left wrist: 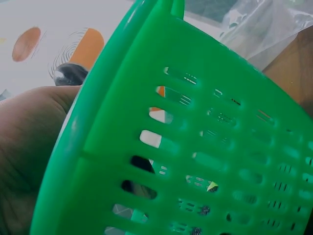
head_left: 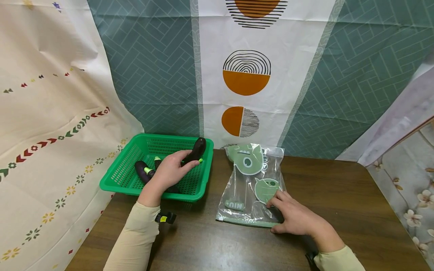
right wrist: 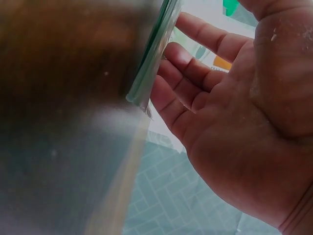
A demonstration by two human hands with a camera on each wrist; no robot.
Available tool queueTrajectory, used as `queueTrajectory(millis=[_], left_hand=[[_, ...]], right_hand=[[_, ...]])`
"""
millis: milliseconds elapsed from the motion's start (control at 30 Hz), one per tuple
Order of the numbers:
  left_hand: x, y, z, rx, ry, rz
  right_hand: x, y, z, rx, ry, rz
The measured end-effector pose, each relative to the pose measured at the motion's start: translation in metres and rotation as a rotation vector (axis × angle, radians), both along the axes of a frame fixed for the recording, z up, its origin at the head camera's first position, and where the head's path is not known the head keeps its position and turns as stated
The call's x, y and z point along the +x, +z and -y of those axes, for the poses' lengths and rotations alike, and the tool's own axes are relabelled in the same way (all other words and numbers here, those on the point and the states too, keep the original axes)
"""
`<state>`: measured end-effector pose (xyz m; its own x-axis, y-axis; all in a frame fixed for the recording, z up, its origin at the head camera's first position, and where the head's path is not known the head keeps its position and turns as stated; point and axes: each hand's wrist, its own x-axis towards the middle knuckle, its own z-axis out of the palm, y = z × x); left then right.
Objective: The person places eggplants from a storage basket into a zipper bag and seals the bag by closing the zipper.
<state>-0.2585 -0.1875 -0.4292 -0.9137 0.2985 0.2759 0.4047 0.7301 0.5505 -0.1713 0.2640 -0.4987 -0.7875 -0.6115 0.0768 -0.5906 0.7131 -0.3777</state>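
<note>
The head camera looks forward and down from above the near side, taking in the left hand (head_left: 166,171), the right hand (head_left: 295,214), the counter (head_left: 210,244) and the cloth (head_left: 159,67) at the far side. The left wrist camera sits close to the basket (left wrist: 117,112) — its wall fills most of the frame — and faces the cloth. The right wrist camera, tilted sideways, looks closely at the right palm and the bag's (head_left: 245,210) edge. All three views share bag and cloth.
</note>
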Motion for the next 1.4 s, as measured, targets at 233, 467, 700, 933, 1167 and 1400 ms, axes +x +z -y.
queueTrajectory(millis=[233,467,700,933,1167,1400], left_hand=[[-0.0002,0.0017,-0.0024,0.013,-0.016,0.004],[0.0013,0.0037,-0.0042,0.012,-0.016,0.011],[0.0025,0.0041,-0.0047,0.011,-0.016,0.018],[0.0035,0.0052,-0.0053,0.018,-0.023,0.002],[0.0041,0.0044,-0.0036,0.025,-0.025,-0.01],[0.0043,0.0038,-0.0029,0.023,-0.028,-0.012]], right_hand=[[-0.0009,0.0008,-0.0028,-0.005,0.01,0.012],[-0.0029,0.0015,-0.006,-0.006,0.006,0.025],[-0.0025,0.0028,-0.0072,-0.053,0.043,-0.025],[-0.0029,0.0045,-0.0072,-0.058,0.038,0.025],[-0.0043,0.0063,-0.0081,-0.058,0.042,0.067],[-0.0063,0.0047,-0.0093,-0.09,0.065,0.072]])
